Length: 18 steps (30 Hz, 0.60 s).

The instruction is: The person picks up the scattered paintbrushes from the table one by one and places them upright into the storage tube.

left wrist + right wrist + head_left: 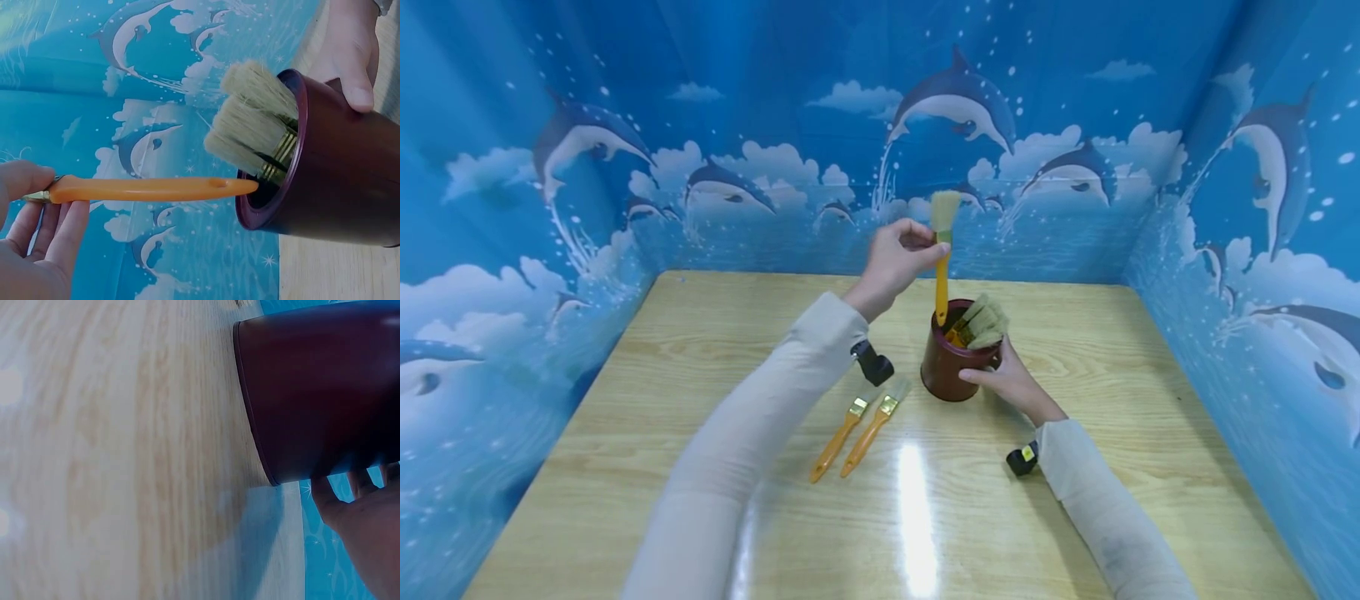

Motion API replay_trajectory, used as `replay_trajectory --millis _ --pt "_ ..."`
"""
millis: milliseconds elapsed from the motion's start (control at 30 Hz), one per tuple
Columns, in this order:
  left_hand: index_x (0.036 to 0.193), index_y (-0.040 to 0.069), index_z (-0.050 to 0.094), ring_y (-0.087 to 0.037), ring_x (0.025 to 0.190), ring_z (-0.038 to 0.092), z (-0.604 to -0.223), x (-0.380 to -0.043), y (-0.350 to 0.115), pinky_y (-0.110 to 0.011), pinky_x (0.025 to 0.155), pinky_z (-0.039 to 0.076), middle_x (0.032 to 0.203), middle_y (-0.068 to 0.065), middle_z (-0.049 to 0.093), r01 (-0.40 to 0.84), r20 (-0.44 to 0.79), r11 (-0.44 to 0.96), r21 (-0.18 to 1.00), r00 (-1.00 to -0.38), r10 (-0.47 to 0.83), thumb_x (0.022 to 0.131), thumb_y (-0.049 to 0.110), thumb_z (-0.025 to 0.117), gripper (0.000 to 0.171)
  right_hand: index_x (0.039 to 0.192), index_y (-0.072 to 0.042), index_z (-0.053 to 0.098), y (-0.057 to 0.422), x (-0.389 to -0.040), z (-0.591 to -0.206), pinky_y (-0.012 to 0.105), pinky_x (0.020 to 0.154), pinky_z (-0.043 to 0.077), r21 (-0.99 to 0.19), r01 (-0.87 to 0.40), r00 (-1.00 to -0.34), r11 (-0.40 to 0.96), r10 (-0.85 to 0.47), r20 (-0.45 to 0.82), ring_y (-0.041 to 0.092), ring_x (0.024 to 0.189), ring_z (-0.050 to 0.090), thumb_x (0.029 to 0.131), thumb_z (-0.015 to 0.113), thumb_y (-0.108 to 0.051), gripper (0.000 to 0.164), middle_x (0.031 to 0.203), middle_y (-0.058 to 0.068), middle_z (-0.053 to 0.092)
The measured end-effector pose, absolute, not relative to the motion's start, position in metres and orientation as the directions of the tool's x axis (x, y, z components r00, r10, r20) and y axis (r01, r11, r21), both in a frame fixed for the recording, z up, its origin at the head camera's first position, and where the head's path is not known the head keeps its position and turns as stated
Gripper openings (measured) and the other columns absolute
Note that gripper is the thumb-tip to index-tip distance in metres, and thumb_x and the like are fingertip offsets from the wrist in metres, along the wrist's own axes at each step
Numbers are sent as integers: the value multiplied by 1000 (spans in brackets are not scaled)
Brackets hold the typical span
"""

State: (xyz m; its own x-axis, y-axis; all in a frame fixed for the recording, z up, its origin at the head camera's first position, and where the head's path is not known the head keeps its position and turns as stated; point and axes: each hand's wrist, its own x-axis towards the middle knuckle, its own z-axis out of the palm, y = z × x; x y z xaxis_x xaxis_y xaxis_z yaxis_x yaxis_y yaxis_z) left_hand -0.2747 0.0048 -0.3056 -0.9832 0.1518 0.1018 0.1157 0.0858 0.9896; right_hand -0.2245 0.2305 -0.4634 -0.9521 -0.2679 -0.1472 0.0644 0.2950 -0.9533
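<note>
My left hand (895, 258) pinches a paintbrush (942, 279) near its metal band, bristles upward and orange handle hanging down. The handle's tip is at the mouth of a dark red-brown pot (951, 372); in the left wrist view, the paintbrush (150, 189) points its tip just inside the rim. Several other paintbrushes (250, 128) lean in the pot, bristles out. On the pot's right side, my right hand (1013, 387) holds it, thumb in front. In the right wrist view, the fingers (328, 497) touch the pot's wall (319, 394); their tips are partly hidden.
Two paintbrushes with orange handles, one on the left (835, 450) and one on the right (868, 437), lie side by side on the wooden table (715, 350), left of the pot. A blue dolphin-print curtain (820, 75) encloses the table's back and sides.
</note>
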Motion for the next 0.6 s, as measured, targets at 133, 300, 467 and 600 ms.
replay_trajectory --millis 133,300,467,600 --pt "95 7 64 -16 91 64 -308 -273 12 -30 81 54 96 -5 65 144 130 108 984 -983 128 86 18 74 18 151 -40 -5 232 -227 -471 58 114 16 -954 30 -956 297 -270 -114 29 145 15 84 74 -31 104 159 0 10" --pt "93 8 64 -15 88 64 -317 -273 20 -29 79 55 94 -4 65 158 143 145 977 -984 109 85 19 74 17 153 -32 -6 228 -222 -456 60 113 16 -963 33 -949 266 -293 -113 31 144 14 85 74 -23 105 160 4 9" --pt "94 8 64 -15 87 64 -330 -272 25 -26 78 55 95 -4 66 199 176 195 960 -976 126 86 19 74 16 154 -26 -4 225 -216 -444 56 115 16 -967 33 -948 252 -299 -111 30 144 16 86 73 -21 103 159 5 11" --pt "94 8 64 -15 90 65 -340 -270 29 -27 77 56 97 -5 68 228 194 229 946 -968 162 86 18 73 16 154 -25 -4 225 -215 -444 56 114 18 -968 18 -948 251 -304 -97 30 143 18 86 72 -19 101 159 6 13"
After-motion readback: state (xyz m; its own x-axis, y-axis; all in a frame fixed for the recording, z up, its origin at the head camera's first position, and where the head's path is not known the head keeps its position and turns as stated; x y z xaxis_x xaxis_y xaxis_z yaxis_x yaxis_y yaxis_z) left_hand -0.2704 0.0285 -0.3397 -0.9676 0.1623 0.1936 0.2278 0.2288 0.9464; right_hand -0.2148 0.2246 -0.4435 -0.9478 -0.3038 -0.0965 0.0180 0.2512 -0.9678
